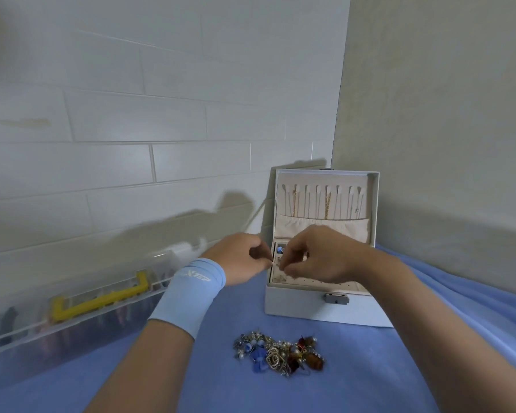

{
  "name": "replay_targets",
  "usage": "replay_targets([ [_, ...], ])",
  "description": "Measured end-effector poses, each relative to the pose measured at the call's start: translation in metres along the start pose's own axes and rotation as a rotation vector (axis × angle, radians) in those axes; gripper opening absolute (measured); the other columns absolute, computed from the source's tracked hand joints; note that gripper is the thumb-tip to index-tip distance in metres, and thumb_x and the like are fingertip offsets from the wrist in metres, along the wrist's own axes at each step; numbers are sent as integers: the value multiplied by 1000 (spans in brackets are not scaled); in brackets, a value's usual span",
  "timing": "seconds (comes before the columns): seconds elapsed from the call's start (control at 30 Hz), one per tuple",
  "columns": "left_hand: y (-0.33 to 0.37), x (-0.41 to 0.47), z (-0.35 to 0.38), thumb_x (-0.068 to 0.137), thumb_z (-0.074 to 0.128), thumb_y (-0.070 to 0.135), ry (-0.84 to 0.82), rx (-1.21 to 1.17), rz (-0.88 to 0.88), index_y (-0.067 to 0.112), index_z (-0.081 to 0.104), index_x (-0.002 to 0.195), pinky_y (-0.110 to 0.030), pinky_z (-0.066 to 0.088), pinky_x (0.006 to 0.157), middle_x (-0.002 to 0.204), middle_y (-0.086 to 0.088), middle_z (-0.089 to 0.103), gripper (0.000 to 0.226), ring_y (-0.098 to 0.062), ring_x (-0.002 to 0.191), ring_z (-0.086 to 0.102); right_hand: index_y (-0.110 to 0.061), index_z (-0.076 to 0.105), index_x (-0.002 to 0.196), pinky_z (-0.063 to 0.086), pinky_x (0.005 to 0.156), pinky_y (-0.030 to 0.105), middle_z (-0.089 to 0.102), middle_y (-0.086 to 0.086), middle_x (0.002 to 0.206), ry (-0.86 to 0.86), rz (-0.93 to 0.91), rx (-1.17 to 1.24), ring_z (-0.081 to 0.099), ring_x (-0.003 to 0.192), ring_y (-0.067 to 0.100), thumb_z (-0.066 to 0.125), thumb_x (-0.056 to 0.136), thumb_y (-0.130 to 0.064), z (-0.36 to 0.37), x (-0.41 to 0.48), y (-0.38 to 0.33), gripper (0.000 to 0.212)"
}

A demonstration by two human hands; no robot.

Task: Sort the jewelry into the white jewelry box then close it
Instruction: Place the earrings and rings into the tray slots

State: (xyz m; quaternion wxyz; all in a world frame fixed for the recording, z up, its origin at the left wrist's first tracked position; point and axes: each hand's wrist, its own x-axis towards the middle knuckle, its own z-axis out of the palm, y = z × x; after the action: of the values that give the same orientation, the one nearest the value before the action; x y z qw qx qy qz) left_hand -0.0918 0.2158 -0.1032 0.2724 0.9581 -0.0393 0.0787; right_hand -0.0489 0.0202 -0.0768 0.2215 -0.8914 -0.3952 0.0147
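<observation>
The white jewelry box stands open on the blue cloth, its lid upright with thin chains hanging from the hooks inside. A heap of mixed jewelry lies in front of it: earrings, blue bows, amber pieces. Both hands meet over the box's front left compartments. My left hand, with a light blue wristband, has its fingers curled and its fingertips pinch a tiny piece. My right hand pinches the same small item from the other side. The piece itself is too small to identify.
A clear plastic storage case with a yellow handle lies along the tiled wall on the left. The box sits in the corner against the beige wall on the right. Blue cloth covers the surface.
</observation>
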Motion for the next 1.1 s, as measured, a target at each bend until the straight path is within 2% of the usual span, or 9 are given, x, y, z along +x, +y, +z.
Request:
replay_targets([
  [0.1,0,-15,-6,90,64,32,-220,85,-71,31,68,93,-24,50,72,90,8,71,5,-9,73,66,-25,79,99,58,68,23,76,-7,77,-242,16,-40,68,59,8,73,89,-19,11,-6,-15,13],
  [0.2,-6,-25,-5,86,67,37,-377,168,-151,32,75,101,-18,49,61,85,3,74,18,-6,68,63,-23,77,105,62,77,34,77,4,76,-363,17,-120,71,59,14,70,92,-21,31,-4,-24,15],
  [0.33,-11,-31,1,80,76,40,-551,216,-216,32,77,103,-15,45,58,72,12,70,24,-1,63,60,-24,77,109,55,60,23,73,-1,65,-432,11,-214,64,52,12,70,91,-26,57,-2,-31,19],
  [0.47,-11,-29,7,79,79,38,-548,254,-229,30,78,97,-16,44,62,51,20,62,20,-1,63,60,-22,78,96,50,63,20,64,-16,50,-382,-11,-221,55,45,-1,73,89,-26,64,-1,-35,9],
  [0.6,-17,-28,5,82,75,34,-554,220,-217,28,76,88,-17,48,64,70,10,70,9,-3,65,62,-15,78,85,56,65,26,73,-6,65,-356,33,-100,65,50,9,75,87,-21,50,-3,-30,7],
  [0.7,-22,-29,-2,86,67,28,-552,148,-215,23,75,87,-18,51,64,65,12,70,9,-5,70,66,-14,75,86,50,50,24,73,-4,70,-363,56,-67,67,54,13,71,89,-19,41,-5,-28,8],
  [0.8,-23,-30,-8,91,60,20,-521,28,-186,20,70,91,-17,49,61,80,13,75,10,-6,74,69,-12,70,91,41,41,21,74,0,75,-359,78,9,66,56,20,65,94,-17,35,-7,-27,8],
  [0.9,-20,-31,-12,94,57,20,-478,-69,-160,25,63,97,-18,47,60,87,13,75,8,-6,70,67,-13,68,92,38,40,23,74,1,76,-327,103,98,62,54,22,61,98,-19,29,-8,-25,11],
  [1.1,-15,-34,-12,98,57,30,-509,-71,-88,33,66,104,-20,48,67,87,16,70,11,-6,73,65,-8,68,93,38,42,24,76,7,87,-253,83,229,61,54,19,60,97,-20,25,-8,-25,15],
])
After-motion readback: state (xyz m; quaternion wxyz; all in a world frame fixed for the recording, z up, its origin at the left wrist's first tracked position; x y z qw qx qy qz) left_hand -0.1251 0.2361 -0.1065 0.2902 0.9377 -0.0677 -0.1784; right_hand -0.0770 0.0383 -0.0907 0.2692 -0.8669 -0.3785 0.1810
